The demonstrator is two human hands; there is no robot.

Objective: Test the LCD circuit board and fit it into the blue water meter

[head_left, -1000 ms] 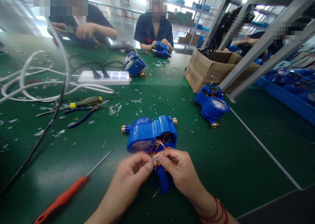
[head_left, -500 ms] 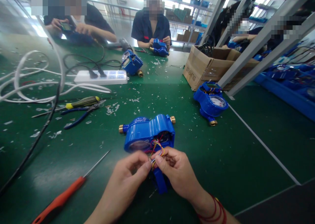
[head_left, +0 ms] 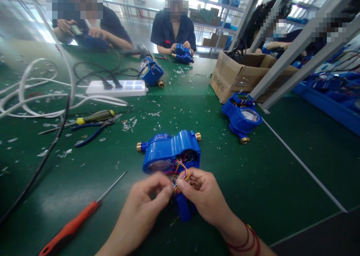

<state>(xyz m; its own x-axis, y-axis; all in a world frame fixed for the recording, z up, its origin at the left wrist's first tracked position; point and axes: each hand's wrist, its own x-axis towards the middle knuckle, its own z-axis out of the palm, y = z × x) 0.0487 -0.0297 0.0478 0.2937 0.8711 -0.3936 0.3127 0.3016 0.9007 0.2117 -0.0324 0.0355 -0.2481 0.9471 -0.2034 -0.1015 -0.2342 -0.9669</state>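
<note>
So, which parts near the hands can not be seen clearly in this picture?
Head view only:
- Wire ends: covered by the fingertips of left hand and right hand.
- Blue meter dial: dark, unreadable.
- Blue cover piece: mostly hidden under the hands.
- Red screwdriver: handle cut off by the bottom edge.

Both hands meet at the middle, fingertips pinched together. The left hand (head_left: 146, 201) faces the right hand (head_left: 204, 198), forearms converging.

A single head-worn camera looks forward and down, close over the green table (head_left: 253, 181).
</note>
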